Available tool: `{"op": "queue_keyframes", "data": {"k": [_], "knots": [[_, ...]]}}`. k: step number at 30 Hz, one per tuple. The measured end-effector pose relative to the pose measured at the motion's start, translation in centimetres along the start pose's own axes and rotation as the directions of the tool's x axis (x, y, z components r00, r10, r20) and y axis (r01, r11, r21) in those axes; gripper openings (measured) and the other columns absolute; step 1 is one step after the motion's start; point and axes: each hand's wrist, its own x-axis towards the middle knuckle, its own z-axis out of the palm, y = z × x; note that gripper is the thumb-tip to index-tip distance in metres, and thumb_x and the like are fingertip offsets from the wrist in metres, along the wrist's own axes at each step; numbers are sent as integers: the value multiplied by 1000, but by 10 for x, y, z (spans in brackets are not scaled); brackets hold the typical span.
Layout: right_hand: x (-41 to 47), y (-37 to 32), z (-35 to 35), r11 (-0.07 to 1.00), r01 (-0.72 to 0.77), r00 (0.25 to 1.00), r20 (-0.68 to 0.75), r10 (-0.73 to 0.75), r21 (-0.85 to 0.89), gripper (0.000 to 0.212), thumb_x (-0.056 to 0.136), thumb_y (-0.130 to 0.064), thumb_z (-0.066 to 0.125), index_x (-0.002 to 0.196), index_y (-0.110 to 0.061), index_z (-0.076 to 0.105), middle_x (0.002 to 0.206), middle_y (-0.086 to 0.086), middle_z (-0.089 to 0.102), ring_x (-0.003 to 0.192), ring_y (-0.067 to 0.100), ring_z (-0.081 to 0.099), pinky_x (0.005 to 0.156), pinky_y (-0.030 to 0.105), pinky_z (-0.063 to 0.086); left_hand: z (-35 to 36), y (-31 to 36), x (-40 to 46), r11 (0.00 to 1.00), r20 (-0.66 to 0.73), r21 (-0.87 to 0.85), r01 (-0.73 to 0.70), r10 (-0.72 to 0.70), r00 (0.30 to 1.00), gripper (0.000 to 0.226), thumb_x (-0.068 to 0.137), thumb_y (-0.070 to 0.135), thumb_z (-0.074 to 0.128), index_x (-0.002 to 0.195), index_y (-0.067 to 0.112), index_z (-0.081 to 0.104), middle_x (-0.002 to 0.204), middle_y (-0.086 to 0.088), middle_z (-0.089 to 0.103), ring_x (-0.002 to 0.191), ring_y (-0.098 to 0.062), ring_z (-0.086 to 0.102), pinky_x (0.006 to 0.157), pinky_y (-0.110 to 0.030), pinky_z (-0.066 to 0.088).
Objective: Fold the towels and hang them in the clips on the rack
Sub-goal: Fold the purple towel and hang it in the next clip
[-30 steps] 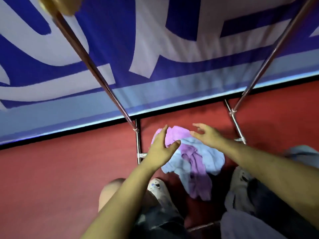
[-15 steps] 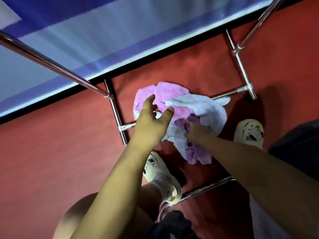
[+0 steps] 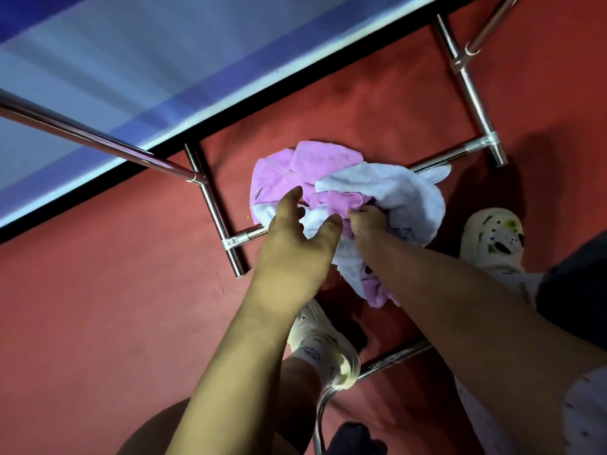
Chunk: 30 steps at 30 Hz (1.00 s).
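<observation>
Terry cloth, soft and limp: a heap of pink and pale blue towels (image 3: 331, 178) lies on the red floor (image 3: 98, 307) across the low steel bar of the rack (image 3: 213, 205). Left hand (image 3: 295, 238) rests on the heap's near-left side, fingers (image 3: 289, 201) spread and mostly straight, gripping nothing that I can see. Just right of them, right hand (image 3: 366, 221) is dug into the folds, fingers curled into pink and blue cloth; exactly which towel they pinch I cannot tell. Judged light, non-slip, not fragile, but tangled and shapeless. Likely best taken at a free hem or corner, such as the blue edge just beyond the right fingers, then lifted clear to separate. No clips in view.
</observation>
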Motion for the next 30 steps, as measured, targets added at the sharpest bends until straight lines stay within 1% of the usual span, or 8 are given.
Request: {"op": "queue_keyframes", "data": {"k": [6, 11, 15, 18, 21, 24, 27, 30], "knots": [[-29, 2, -16, 976, 120, 993, -4, -122, 181, 28, 86, -25, 54, 102, -4, 65, 92, 12, 67, 86, 28, 64, 82, 35, 52, -4, 5, 6, 997, 6, 73, -27, 27, 1000, 57, 92, 30, 58, 144, 28, 33, 123, 9, 45, 85, 1, 55, 60, -6, 43], [-74, -11, -50, 953, 283, 959, -48, -279, 112, 20, 87, -11, 60, 101, 1, 68, 97, 16, 68, 81, 20, 55, 64, 18, 38, -10, 8, 0, 986, -16, 150, -73, 76, 997, 59, 93, 24, 59, 145, 19, 33, 140, -4, 48, 125, -17, 50, 91, -24, 41], [-131, -28, -88, 883, 439, 898, -40, -439, 167, 15, 83, -13, 67, 86, 2, 67, 77, 12, 59, 74, 17, 49, 68, 22, 36, -15, 11, -24, 978, -12, 153, -140, 143, 990, 51, 92, 16, 60, 139, 13, 41, 127, -5, 55, 108, -15, 54, 79, -13, 44], [-186, -45, -122, 748, 646, 750, 57, -659, 151, 35, 83, -11, 68, 57, -14, 45, 56, -1, 39, 57, 13, 35, 56, 25, 30, -19, 10, -54, 969, 12, 123, -214, 214, 977, 41, 92, 7, 60, 132, 10, 49, 122, -6, 59, 97, -12, 56, 65, 0, 42], [-241, -70, -161, 620, 774, 607, 132, -784, 127, 38, 82, -14, 69, 55, -21, 44, 49, -11, 40, 55, 9, 34, 53, 23, 30, -25, 18, -83, 934, 2, 120, -337, 339, 941, 41, 90, 8, 62, 129, 16, 53, 130, -3, 57, 100, -10, 58, 79, -7, 43], [-298, -95, -196, 509, 846, 480, 187, -857, 158, 29, 82, -12, 69, 61, -19, 51, 62, 7, 49, 63, 16, 38, 54, 26, 31, -36, 46, -114, 867, -51, 152, -475, 487, 872, 46, 85, 9, 67, 126, 27, 54, 125, 10, 59, 109, -7, 56, 91, -15, 39], [-360, -113, -226, 414, 898, 385, 190, -903, 151, 18, 82, -16, 70, 67, -15, 58, 68, 22, 59, 64, 17, 45, 57, 27, 36, -52, 84, -156, 770, -86, 145, -621, 635, 768, 46, 84, 9, 68, 120, 34, 55, 117, 17, 61, 109, 3, 57, 88, -5, 39], [-422, -127, -261, 282, 957, 256, 269, -929, 63, 13, 81, -21, 70, 78, -8, 68, 82, 19, 70, 68, 11, 54, 67, 27, 43, -69, 120, -204, 671, -137, 104, -734, 741, 658, 44, 86, 19, 66, 126, 29, 53, 124, 18, 59, 112, 10, 53, 90, -6, 41]]}}
